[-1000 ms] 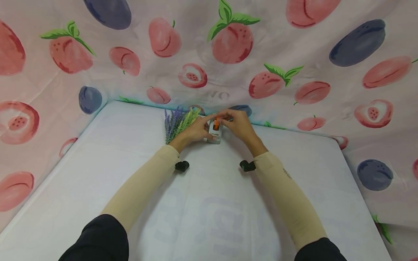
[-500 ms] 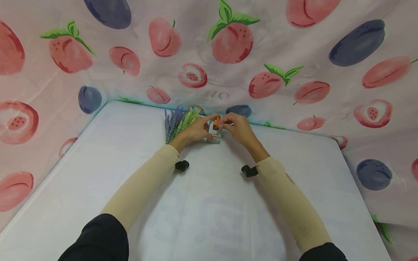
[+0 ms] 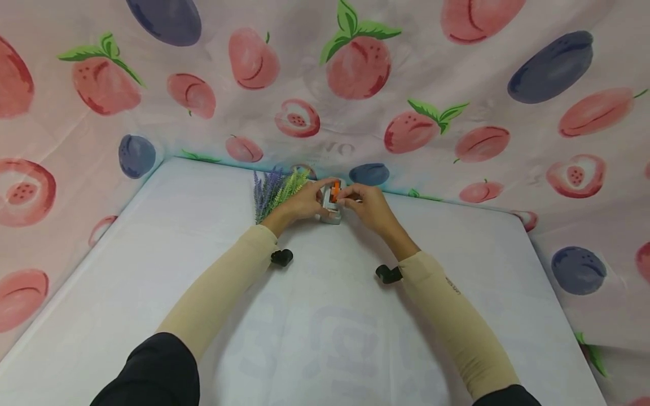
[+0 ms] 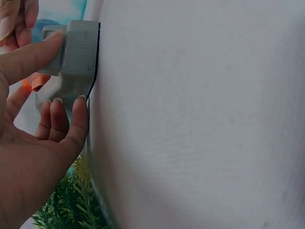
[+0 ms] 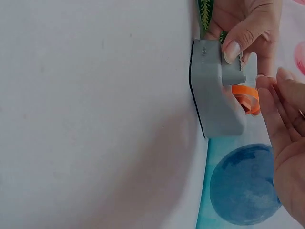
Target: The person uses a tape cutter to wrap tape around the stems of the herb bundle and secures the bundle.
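Note:
A grey tape dispenser stands near the table's far edge, with an orange tape core in its well. My left hand holds the dispenser from the left, thumb on its grey body and index finger reaching to the far end, as the left wrist view shows. My right hand is just right of the core, its thumb and bent index finger near each other. In the right wrist view, the fingertips are close beside the orange core; I cannot tell whether they pinch a tape end.
Artificial purple and green sprigs lie just left of the dispenser, partly behind my left hand. A white-covered table spreads toward me. Behind it rises a fruit-patterned cloth, close to the dispenser. Black wrist cameras stick out inward from both sleeves.
My right hand has drawn back from over the orange core, moving slightly right and toward me. My left hand keeps its hold on the dispenser, which stays in place.

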### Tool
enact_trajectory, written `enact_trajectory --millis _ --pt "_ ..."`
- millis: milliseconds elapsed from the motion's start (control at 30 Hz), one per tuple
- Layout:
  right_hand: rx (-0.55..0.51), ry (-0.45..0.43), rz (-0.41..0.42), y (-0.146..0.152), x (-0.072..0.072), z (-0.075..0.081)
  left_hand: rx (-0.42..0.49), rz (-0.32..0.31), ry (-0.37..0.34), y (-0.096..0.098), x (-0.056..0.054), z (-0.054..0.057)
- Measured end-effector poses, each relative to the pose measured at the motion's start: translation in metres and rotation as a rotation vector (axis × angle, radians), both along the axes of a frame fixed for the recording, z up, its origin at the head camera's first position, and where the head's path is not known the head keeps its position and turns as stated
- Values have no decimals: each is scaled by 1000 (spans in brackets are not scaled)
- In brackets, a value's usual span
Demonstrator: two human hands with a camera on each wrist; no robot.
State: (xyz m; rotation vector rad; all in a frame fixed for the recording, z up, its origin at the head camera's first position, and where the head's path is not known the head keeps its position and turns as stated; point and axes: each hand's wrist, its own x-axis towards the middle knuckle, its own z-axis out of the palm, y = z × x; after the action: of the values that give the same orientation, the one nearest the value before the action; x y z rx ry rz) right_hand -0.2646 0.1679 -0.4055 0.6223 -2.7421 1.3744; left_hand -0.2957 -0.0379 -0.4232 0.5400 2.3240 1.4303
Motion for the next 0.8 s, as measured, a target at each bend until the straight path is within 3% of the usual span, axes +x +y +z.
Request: enact_trajectory --millis 233,467,800 --pt "-180 -38 22 -1 -3 -4 51 -3 -80 -1 -1 2" --pt "-192 -19 -28 -3 -8 -5 158 36 -185 -2 -1 0" --pt "-181 -69 -88 -5 -8 -1 187 95 -143 2 -4 -7"
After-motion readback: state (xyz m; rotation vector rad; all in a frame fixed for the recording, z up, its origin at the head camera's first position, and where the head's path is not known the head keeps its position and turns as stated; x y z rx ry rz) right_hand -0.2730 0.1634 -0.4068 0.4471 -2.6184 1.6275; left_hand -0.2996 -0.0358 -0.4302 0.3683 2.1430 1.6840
